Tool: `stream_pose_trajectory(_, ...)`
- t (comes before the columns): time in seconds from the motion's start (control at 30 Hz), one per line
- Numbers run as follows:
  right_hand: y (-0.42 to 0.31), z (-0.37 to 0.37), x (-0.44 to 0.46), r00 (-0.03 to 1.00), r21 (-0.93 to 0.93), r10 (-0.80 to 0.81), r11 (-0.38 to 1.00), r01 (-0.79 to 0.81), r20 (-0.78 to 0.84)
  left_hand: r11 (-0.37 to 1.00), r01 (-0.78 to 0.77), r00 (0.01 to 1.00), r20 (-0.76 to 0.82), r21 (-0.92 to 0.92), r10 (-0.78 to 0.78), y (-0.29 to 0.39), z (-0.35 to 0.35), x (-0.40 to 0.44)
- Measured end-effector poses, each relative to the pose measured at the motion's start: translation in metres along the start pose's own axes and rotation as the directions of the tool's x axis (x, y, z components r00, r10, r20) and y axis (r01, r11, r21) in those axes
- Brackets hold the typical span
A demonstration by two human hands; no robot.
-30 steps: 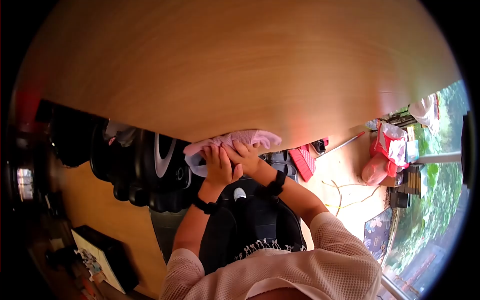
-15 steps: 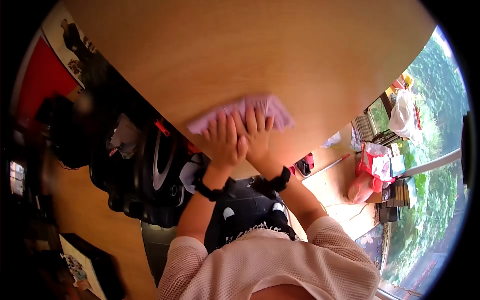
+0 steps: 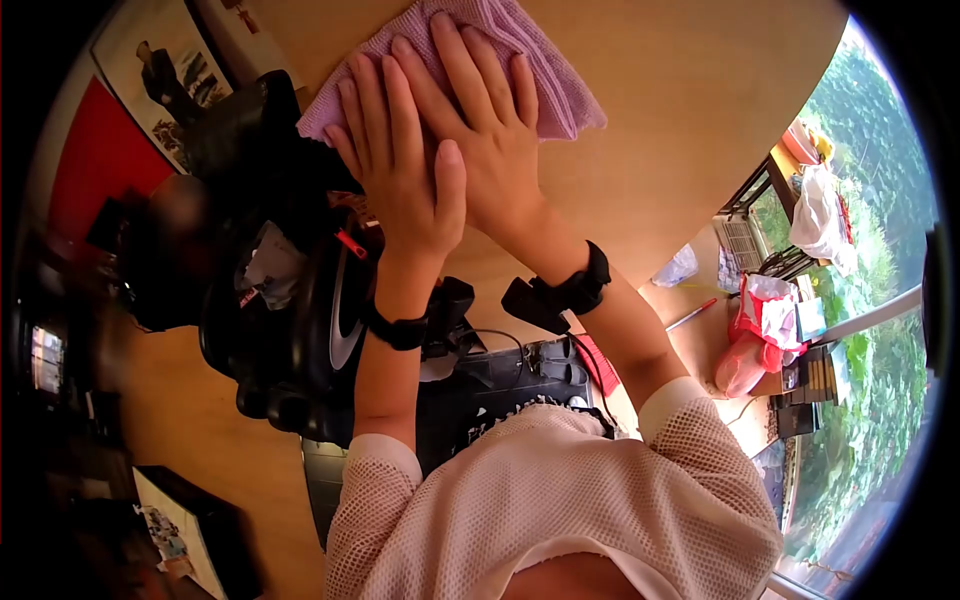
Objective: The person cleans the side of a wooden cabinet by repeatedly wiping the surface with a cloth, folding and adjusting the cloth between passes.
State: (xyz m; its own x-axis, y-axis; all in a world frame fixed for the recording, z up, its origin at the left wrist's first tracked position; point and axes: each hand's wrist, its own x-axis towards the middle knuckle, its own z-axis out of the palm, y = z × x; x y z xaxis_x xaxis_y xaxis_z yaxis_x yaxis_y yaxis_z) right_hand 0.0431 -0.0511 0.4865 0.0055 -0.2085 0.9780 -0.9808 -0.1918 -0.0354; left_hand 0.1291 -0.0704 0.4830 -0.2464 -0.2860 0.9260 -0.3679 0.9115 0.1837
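Note:
A folded light purple cloth [image 3: 567, 95] lies against a smooth light brown wooden surface [image 3: 680, 120] at the top of the head view. My left hand [image 3: 395, 170] is flat on the cloth's left part, fingers stretched out and thumb raised toward the other hand. Beside it, touching or nearly so, my right hand [image 3: 485, 130] presses on the cloth's middle with its fingers slightly spread. Neither hand wraps round the cloth; the palms hide some of it. Each wrist wears a black band with a dark block on its inner side.
Black bulky seating or equipment [image 3: 290, 330] stands close on my left. To the right are a red and white bag [image 3: 765, 320], a stack of books [image 3: 805, 385], a white plastic bag [image 3: 820, 220] and a large window [image 3: 870, 400]. A dark cable hangs near my waist.
Both hands have pushed the cloth up and slightly left in the view, and they now appear larger. The fingers remain stretched out on the cloth.

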Motion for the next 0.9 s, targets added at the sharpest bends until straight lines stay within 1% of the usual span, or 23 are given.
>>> stream_pose_trajectory(0.1, 0.01, 0.001, -0.031, 0.995, -0.139, -0.026, 0.99, 0.04, 0.099, 0.997, 0.031, 0.999, -0.036, 0.071, -0.028, -0.021, 0.03, -0.044)
stream_pose_trajectory(0.17, 0.018, 0.01, -0.098, 0.982, -0.249, -0.044, 0.964, 0.09, 0.185, 0.991, 0.01, 0.999, 0.049, 0.137, -0.016, -0.054, 0.062, -0.121)
stream_pose_trajectory(0.2, 0.021, 0.012, -0.135, 0.97, -0.217, -0.001, 0.975, 0.056, 0.244, 0.987, 0.005, 0.994, 0.104, 0.159, -0.022, -0.066, 0.076, -0.161)
stream_pose_trajectory(0.23, 0.02, 0.015, -0.174, 0.942, -0.167, 0.106, 0.984, -0.055, 0.318, 0.987, 0.019, 0.98, 0.194, 0.162, -0.051, -0.063, 0.079, -0.197)
stream_pose_trajectory(0.27, 0.014, 0.017, -0.213, 0.919, -0.17, 0.159, 0.98, -0.103, 0.361, 0.987, 0.079, 0.962, 0.251, 0.14, -0.112, -0.059, 0.083, -0.229)
stream_pose_trajectory(0.3, 0.016, 0.018, -0.232, 0.894, -0.176, 0.203, 0.974, -0.143, 0.4, 0.983, 0.139, 0.939, 0.299, 0.119, -0.169, -0.053, 0.087, -0.246)
stream_pose_trajectory(0.33, 0.021, 0.015, -0.228, 0.917, -0.158, 0.172, 0.98, -0.122, 0.359, 0.984, 0.163, 0.941, 0.29, 0.066, -0.175, -0.046, 0.086, -0.244)
stream_pose_trajectory(0.37, 0.025, 0.014, -0.22, 0.939, -0.139, 0.142, 0.985, -0.102, 0.315, 0.984, 0.165, 0.946, 0.272, 0.073, -0.179, -0.043, 0.086, -0.235)
stream_pose_trajectory(0.4, 0.024, 0.01, -0.205, 0.956, -0.119, 0.118, 0.989, -0.088, 0.27, 0.986, 0.163, 0.954, 0.248, 0.043, -0.169, -0.038, 0.086, -0.214)
stream_pose_trajectory(0.43, 0.027, 0.007, -0.189, 0.962, -0.154, 0.116, 0.985, -0.08, 0.247, 0.986, 0.168, 0.957, 0.238, 0.017, -0.167, -0.032, 0.083, -0.193)
stream_pose_trajectory(0.5, 0.035, -0.015, -0.116, 0.967, -0.209, 0.114, 0.976, -0.066, 0.228, 0.993, 0.118, 0.975, 0.19, -0.001, -0.115, -0.009, 0.067, -0.12)
stream_pose_trajectory(0.53, 0.036, -0.032, -0.074, 0.966, -0.23, 0.12, 0.971, -0.066, 0.23, 0.998, 0.057, 0.989, 0.139, -0.026, -0.052, -0.001, 0.063, -0.084)
stream_pose_trajectory(0.6, 0.042, -0.064, -0.009, 0.976, -0.282, 0.149, 0.954, -0.1, 0.158, 0.996, -0.073, 0.996, 0.042, -0.045, 0.075, 0.021, 0.057, -0.013)
stream_pose_trajectory(0.67, 0.057, -0.069, 0.014, 0.99, -0.197, 0.118, 0.975, -0.101, 0.072, 0.993, -0.116, 0.993, 0.005, 0.013, 0.116, 0.042, 0.062, 0.017)
stream_pose_trajectory(0.7, 0.067, -0.07, 0.021, 0.995, -0.156, 0.095, 0.984, -0.09, 0.025, 0.993, -0.095, 0.995, 0.002, 0.069, 0.095, 0.05, 0.068, 0.022)
stream_pose_trajectory(0.73, 0.081, -0.065, 0.014, 0.999, -0.227, 0.046, 0.973, -0.04, 0.02, 0.989, -0.082, 0.997, 0.013, 0.121, 0.081, 0.054, 0.076, 0.019)
stream_pose_trajectory(0.77, 0.09, -0.064, -0.002, 0.998, -0.255, 0.043, 0.966, -0.031, 0.041, 0.982, -0.069, 0.998, 0.024, 0.173, 0.066, 0.058, 0.083, 0.015)
stream_pose_trajectory(0.83, 0.105, -0.064, -0.052, 0.996, -0.307, 0.045, 0.952, -0.019, 0.079, 0.962, -0.057, 0.993, 0.118, 0.266, 0.026, 0.049, 0.115, -0.044)
stream_pose_trajectory(0.9, 0.124, -0.057, -0.133, 0.989, -0.317, 0.08, 0.948, -0.037, 0.126, 0.937, -0.034, 0.964, 0.258, 0.347, -0.06, 0.046, 0.147, -0.115)
